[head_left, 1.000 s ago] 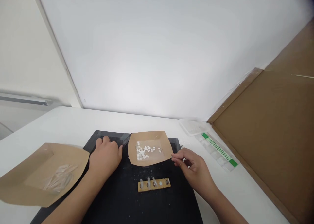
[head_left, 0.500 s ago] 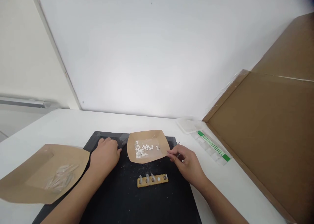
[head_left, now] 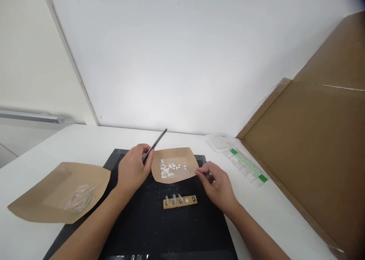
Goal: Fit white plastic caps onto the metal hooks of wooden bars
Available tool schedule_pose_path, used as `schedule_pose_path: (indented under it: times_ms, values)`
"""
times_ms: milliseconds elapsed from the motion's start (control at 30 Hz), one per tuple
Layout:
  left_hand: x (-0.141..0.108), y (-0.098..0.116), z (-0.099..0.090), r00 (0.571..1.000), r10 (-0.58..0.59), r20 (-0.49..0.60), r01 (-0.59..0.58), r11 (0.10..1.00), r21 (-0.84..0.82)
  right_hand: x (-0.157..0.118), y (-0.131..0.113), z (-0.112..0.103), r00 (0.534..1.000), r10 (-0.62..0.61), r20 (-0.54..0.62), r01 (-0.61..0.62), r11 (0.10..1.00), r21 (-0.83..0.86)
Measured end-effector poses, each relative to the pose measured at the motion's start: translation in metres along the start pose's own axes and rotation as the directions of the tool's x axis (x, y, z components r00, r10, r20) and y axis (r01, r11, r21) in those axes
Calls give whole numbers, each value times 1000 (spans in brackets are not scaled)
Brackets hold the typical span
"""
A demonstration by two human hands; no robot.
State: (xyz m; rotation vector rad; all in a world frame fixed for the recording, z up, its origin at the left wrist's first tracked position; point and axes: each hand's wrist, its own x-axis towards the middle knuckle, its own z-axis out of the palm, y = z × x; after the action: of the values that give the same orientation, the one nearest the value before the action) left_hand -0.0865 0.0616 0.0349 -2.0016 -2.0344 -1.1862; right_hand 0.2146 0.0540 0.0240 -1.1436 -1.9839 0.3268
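My left hand (head_left: 134, 167) is closed around a slim dark tool, perhaps tweezers (head_left: 158, 139), raised with its tip pointing up and right. My right hand (head_left: 218, 183) pinches at the right corner of a small brown paper tray (head_left: 176, 153). Several small white pieces (head_left: 167, 172) lie in that tray. In front of it, on a black mat (head_left: 171, 233), rests a yellowish strip holder (head_left: 185, 202) with round holes. Three short translucent tubes (head_left: 174, 199) stand in its left holes. Toward its right end are a pale round spot and a shiny metal piece.
At left, a larger brown paper tray (head_left: 54, 174) holds several thin clear and pinkish pieces (head_left: 80, 197). A clear compartment box with a green-and-white label (head_left: 248, 163) and a translucent lid (head_left: 218, 142) lie at right. Brown cardboard (head_left: 308, 146) bounds the right side.
My left hand has risen from the mat's back left edge and moved right, now with the slim dark tool in it. My right hand stays at the small tray's corner. The view has shifted slightly.
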Motion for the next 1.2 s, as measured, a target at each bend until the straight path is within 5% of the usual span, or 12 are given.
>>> schedule_pose_path:
  times_ms: [167, 400, 567, 767, 900, 1200]
  values:
    - [-14, 17, 9, 978, 206, -10, -201, 943, -265, 15, -20, 9, 986, -164, 14, 164, 985, -44]
    - [-29, 34, 7, 911, 409, 48, -357, 843, -402, 43, -34, 13, 967, -254, -31, 252, 966, -51]
    - [-31, 34, 0, 878, 438, 192, -297, 815, -498, 34, -38, 14, 967, -240, -89, 238, 971, -30]
    - [-30, 34, -6, 748, 543, 380, -214, 741, -637, 21, -37, 12, 948, -317, -28, 318, 947, 41]
    - [-32, 36, -3, 788, 478, 389, -162, 770, -617, 22, -33, 15, 965, -253, -70, 251, 967, -37]
    - [-35, 38, 18, 895, 410, 175, -258, 797, -545, 26, -37, 28, 969, -227, -93, 221, 973, -69]
